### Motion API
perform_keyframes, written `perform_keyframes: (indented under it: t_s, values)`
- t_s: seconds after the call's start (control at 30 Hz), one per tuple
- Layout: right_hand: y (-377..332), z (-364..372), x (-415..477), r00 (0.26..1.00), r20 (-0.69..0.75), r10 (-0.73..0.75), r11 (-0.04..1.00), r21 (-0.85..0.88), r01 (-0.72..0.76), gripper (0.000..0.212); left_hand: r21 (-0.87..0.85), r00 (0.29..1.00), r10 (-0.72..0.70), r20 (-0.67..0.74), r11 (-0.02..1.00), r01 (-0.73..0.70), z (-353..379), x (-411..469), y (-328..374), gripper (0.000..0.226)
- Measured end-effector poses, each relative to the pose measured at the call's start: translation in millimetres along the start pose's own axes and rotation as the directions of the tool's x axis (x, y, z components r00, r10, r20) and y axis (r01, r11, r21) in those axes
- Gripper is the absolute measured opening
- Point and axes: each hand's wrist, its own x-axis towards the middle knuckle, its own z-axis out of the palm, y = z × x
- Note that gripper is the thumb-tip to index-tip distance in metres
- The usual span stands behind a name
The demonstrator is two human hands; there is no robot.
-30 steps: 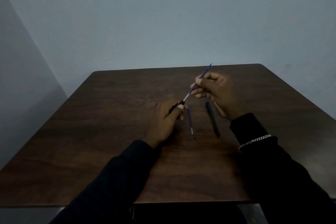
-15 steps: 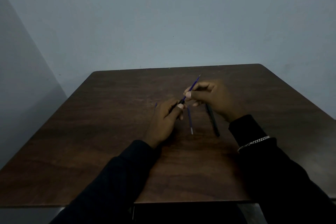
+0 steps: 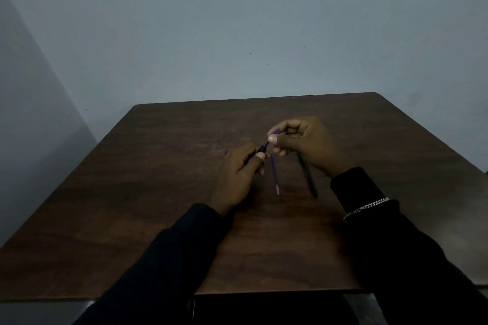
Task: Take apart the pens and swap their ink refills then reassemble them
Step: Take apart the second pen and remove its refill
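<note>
Our left hand grips the black barrel steady so our right hand, pinching the blue refill, can seat it.

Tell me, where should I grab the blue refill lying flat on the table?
Probably pinch the blue refill at its pale near end, from above, fingertips on either side. It is thin and lies flat on the table, and its far end sits close to the right hand.
</note>
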Motion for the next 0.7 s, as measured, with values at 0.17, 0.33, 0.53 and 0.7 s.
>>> perform_keyframes:
  t_s: [0.17, 0.33, 0.53, 0.7]
  values:
    - [-4.5, -2.4, -1.8, 0.999, 0.044, 0.025, 1.0, -0.008, -0.024, 0.014, 0.008, 1.0, 0.013, 0.001, 1.0, -0.013, -0.6, -0.4, 0.8, 0.026]
    - [-11.4, -32.7, -4.3, 0.992, -0.117, 0.049, 0.998, 0.051, -0.043, 0.015, 0.014, 1.0, -0.002, -0.002, 1.0, 0.002, -1.2, -1.6, 4.9, 0.027]
    - [8.0, -71.4, -7.4, 0.929, -0.353, 0.11, 0.806, -0.515, -0.291, 0.023, 0.021, 1.0, -0.002, -0.015, 1.0, 0.002, -0.3, -4.3, 9.5, 0.033]
    - [18.7, -78.5, -5.0, 0.904, -0.34, 0.261, 0.567, -0.704, -0.428, 0.024, 0.009, 0.999, -0.036, -0.006, 0.999, 0.036, 0.2, -5.7, 11.2, 0.03]
